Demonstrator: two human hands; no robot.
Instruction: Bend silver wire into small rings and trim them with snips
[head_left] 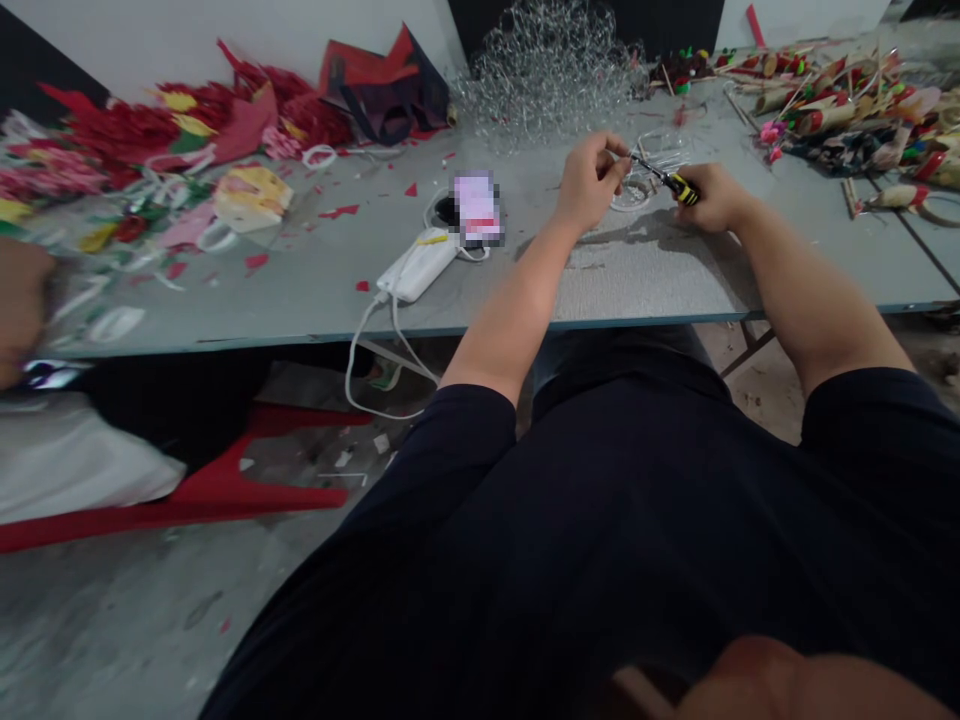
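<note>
My right hand (709,198) is wrapped round the yellow-and-black handles of a pair of pliers (681,187). Their metal jaws point left, toward my left hand (592,180). The thumb and fingers of that hand are pinched together at the jaws on a thin piece of wire, mostly hidden by the fingertips. Below and behind the pliers, loose loops of silvery wire (634,196) lie on the grey table (525,290). Just beyond my hands rises a large tangled heap of bent wire pieces (547,80).
Left of my arms lie a phone (477,208) and a white power bank (416,268) with a cable hanging off the edge. Red paper flowers (135,135) fill the far left; stick crafts (832,120) crowd the right. Another person's hand (22,310) is at left, above a red stool (247,480).
</note>
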